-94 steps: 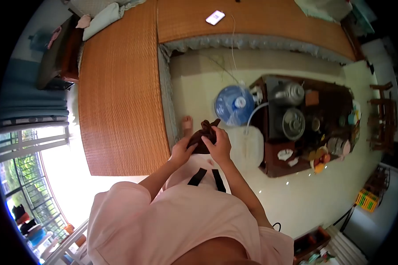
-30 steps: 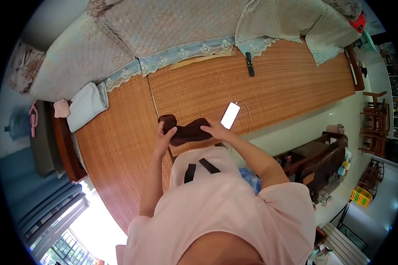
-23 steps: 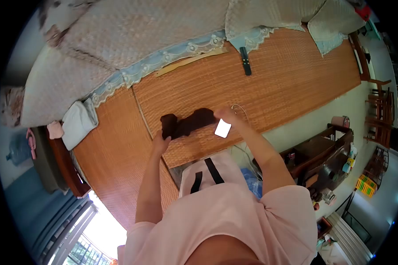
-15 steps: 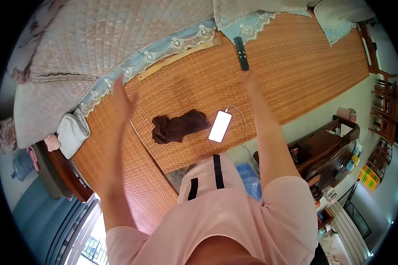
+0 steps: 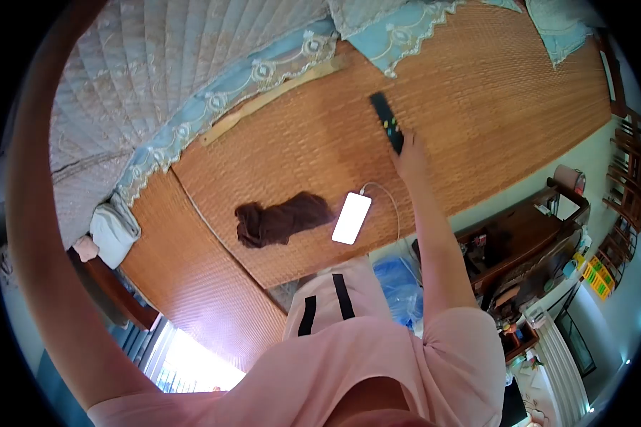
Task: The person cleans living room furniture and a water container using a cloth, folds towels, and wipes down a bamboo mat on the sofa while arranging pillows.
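Note:
A black remote control (image 5: 386,122) with coloured buttons has its lower end in my right hand (image 5: 411,158), whose fingers are closed on it over the woven mat (image 5: 477,114). A dark brown cloth (image 5: 281,219) lies crumpled on the mat. Just to its right rests a phone (image 5: 352,218) with a bright white screen and a white cable plugged into its top. My left arm is raised along the left edge of the view, and the hand is out of the frame.
Quilted covers with lace edging (image 5: 263,71) line the back of the seat, beside a long flat wooden strip (image 5: 263,101). A folded pale cloth (image 5: 114,233) is at the left. A blue water bottle (image 5: 400,288) and a dark wooden table (image 5: 506,242) stand at the right.
The brown cloth was let go and now lies on the mat. My right hand has taken hold of the remote and drawn it nearer. My left hand has risen out of view.

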